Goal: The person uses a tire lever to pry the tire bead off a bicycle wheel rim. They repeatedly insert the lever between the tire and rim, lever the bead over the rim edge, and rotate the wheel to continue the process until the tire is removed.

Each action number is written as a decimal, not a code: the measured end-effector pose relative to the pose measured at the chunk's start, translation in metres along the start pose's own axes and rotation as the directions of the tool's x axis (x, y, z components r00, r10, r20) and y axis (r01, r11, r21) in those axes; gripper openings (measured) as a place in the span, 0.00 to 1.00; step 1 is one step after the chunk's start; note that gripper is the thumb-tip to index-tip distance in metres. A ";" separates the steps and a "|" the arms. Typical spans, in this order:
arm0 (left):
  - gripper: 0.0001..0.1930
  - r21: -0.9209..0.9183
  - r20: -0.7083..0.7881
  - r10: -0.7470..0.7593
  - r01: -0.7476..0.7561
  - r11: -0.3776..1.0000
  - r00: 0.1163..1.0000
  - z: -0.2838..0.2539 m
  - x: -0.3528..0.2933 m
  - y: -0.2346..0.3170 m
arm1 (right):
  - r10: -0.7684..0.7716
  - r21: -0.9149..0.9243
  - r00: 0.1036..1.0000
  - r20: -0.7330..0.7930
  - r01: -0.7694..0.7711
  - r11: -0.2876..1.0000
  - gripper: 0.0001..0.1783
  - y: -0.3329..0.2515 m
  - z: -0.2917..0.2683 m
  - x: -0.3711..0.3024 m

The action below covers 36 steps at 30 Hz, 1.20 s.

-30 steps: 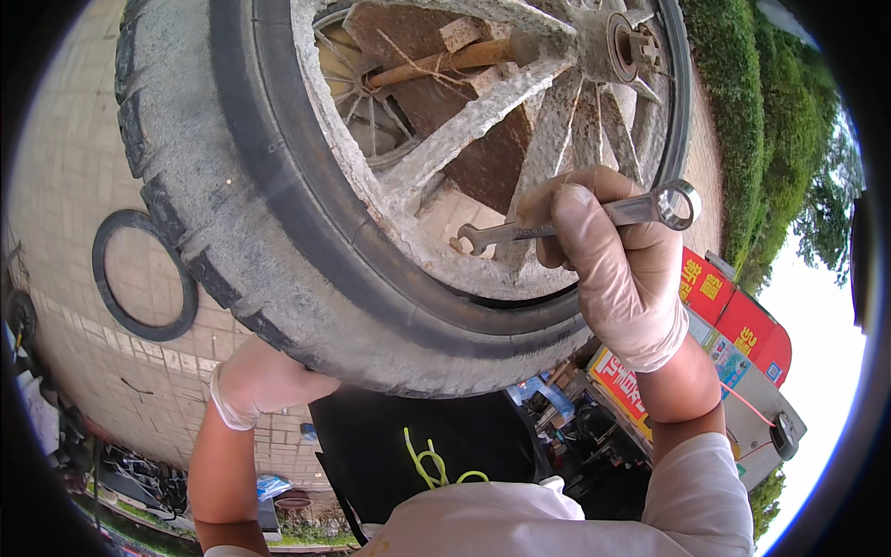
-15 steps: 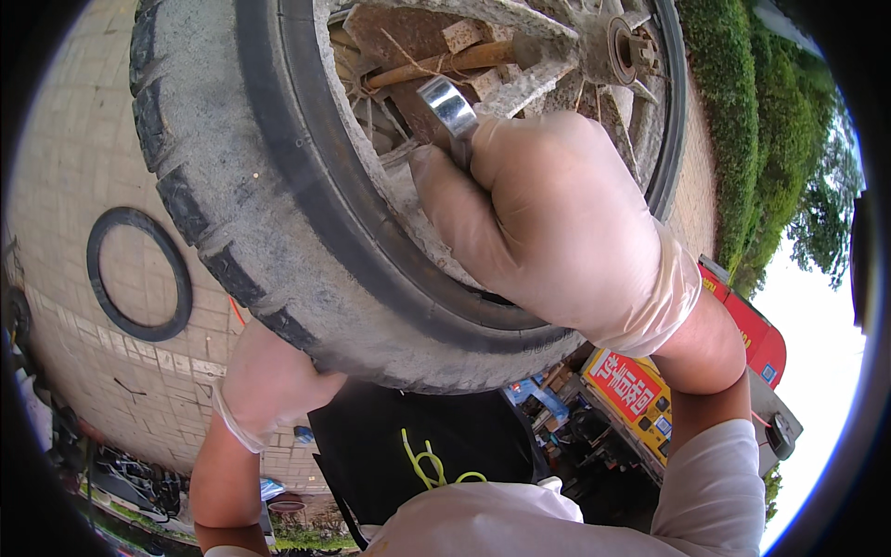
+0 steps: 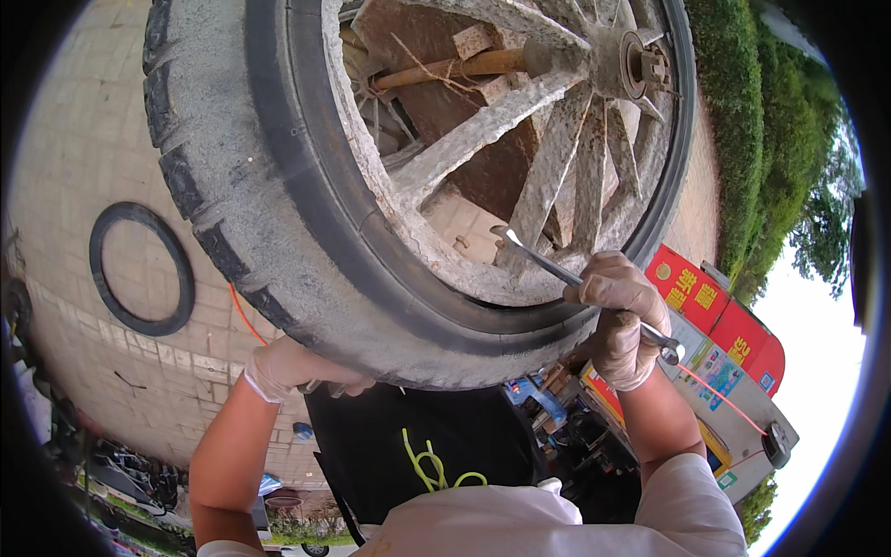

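wrench (image 3: 566,276) — in right hand (image 3: 620,320) | left hand (image 3: 295,368) under tyre (image 3: 241,186)

Bright daylight, sharp focus mid-frame. Sky at right edge blown out white. Heavy fisheye bending, black vignette around the rim.

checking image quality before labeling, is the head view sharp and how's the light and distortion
Head view: sharp on the wrench and the right hand; daylight, sky at right blown out white; strong fisheye, the tyre bulges and a black rim frames the picture; no motion blur.
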<state>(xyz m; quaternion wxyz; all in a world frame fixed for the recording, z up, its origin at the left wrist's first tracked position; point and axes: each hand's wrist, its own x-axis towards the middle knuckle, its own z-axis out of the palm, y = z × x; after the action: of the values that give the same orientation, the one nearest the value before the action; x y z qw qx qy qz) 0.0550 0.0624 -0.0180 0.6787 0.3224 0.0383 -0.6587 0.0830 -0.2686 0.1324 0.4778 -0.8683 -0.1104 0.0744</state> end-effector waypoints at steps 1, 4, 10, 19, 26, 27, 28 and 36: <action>0.18 0.088 -0.062 -0.010 0.015 0.996 0.998 0.000 -0.004 -0.001 | 0.186 0.056 0.980 -0.072 -0.183 0.982 0.26 -0.004 0.001 0.001; 0.19 0.371 -0.196 0.126 -0.046 0.928 0.972 0.000 -0.017 0.001 | 0.506 0.104 0.851 -0.139 -0.496 0.862 0.27 -0.015 0.003 0.015; 0.20 0.501 -0.194 0.233 -0.108 0.858 0.953 0.000 -0.020 0.017 | 0.078 0.056 0.986 -0.144 -0.071 0.996 0.23 -0.017 0.001 0.058; 0.20 0.302 -0.100 -0.093 0.119 0.946 0.991 0.006 -0.015 0.032 | 0.370 -0.314 0.870 0.326 -0.270 0.910 0.10 -0.014 0.037 0.082; 0.22 0.023 -0.137 -0.150 0.154 0.988 0.979 0.020 -0.022 0.025 | 0.466 -0.267 0.792 0.394 -0.387 0.883 0.12 -0.011 0.039 0.070; 0.22 -0.052 -0.119 -0.158 0.153 0.987 0.980 0.021 -0.020 0.023 | 0.459 -0.269 0.799 0.389 -0.378 0.886 0.12 -0.011 0.038 0.069; 0.22 0.007 -0.113 -0.061 0.062 0.998 0.992 0.021 -0.017 0.021 | 0.454 -0.270 0.803 0.386 -0.372 0.888 0.13 -0.011 0.038 0.069; 0.25 -0.115 -0.054 -0.062 0.055 0.992 0.997 0.017 -0.010 -0.010 | 0.494 -0.302 0.764 0.415 -0.396 0.867 0.15 0.000 0.038 0.065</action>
<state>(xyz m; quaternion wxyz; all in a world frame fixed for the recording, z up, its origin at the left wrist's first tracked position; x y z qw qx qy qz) 0.0377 0.0640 -0.0036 0.6748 0.3011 0.1045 -0.6656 0.1367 -0.2205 0.1108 0.3154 -0.8660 -0.0218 0.3875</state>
